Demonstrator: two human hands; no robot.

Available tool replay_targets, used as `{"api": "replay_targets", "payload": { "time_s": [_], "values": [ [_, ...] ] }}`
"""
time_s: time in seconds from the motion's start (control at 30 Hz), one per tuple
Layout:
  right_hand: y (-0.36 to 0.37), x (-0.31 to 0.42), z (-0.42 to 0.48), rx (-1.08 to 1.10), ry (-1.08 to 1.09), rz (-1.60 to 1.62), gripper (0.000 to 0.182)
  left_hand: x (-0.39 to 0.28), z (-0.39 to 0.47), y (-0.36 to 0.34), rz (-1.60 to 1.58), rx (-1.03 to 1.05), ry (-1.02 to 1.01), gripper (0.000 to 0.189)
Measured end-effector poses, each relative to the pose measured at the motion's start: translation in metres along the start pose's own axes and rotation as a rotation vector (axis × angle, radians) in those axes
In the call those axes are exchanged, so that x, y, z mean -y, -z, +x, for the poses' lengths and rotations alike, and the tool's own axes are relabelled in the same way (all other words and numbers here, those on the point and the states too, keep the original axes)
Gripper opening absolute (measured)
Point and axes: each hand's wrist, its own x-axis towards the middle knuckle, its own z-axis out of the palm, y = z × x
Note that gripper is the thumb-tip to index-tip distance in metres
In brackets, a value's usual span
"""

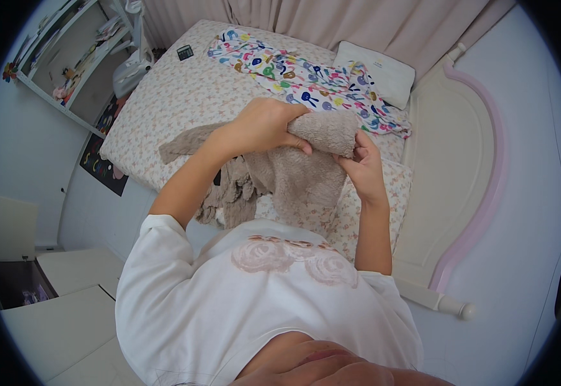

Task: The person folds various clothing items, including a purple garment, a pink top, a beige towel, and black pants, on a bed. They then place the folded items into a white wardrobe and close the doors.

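Note:
A fuzzy taupe fleece garment (304, 183) hangs from both of my hands above the near side of the bed. Its upper edge is folded over into a thick band. My left hand (270, 126) grips the left end of that band, thumb in front and fingers behind. On the other end, the fingers and thumb of my right hand (364, 161) pinch the fleece. One long part, perhaps a sleeve (184, 141), stretches out to the left behind my left forearm. Below that forearm hangs a bunched, ruffled part (232, 193) of similar colour.
The bed (150, 111) has a floral sheet. On it lie a rabbit-print cloth (304, 79), a white pillow (377, 72) and a small dark calculator-like object (185, 52). A cream headboard (454, 159) with pink trim bounds the right. Shelves (78, 58) and an open drawer (20, 284) are at left.

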Motion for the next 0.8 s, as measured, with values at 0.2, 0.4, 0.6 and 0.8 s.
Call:
{"api": "replay_targets", "payload": {
  "time_s": [0.2,0.4,0.6,0.8],
  "values": [
    [0.017,-0.014,-0.004,-0.253,-0.041,-0.155,0.029,0.026,0.027,-0.003,0.323,-0.173,-0.157,0.039],
    [0.026,-0.044,-0.004,0.17,-0.479,0.56,0.041,0.031,0.047,0.015,0.625,-0.4,-0.385,0.033],
    [-0.02,-0.112,0.021,0.297,-0.558,1.286,0.054,-0.04,0.023,0.001,0.503,-0.402,-0.711,0.025],
    [-0.004,-0.109,0.03,0.009,-0.454,1.189,0.053,-0.049,-0.069,-0.079,0.275,0.126,-0.788,0.014]
  ]
}}
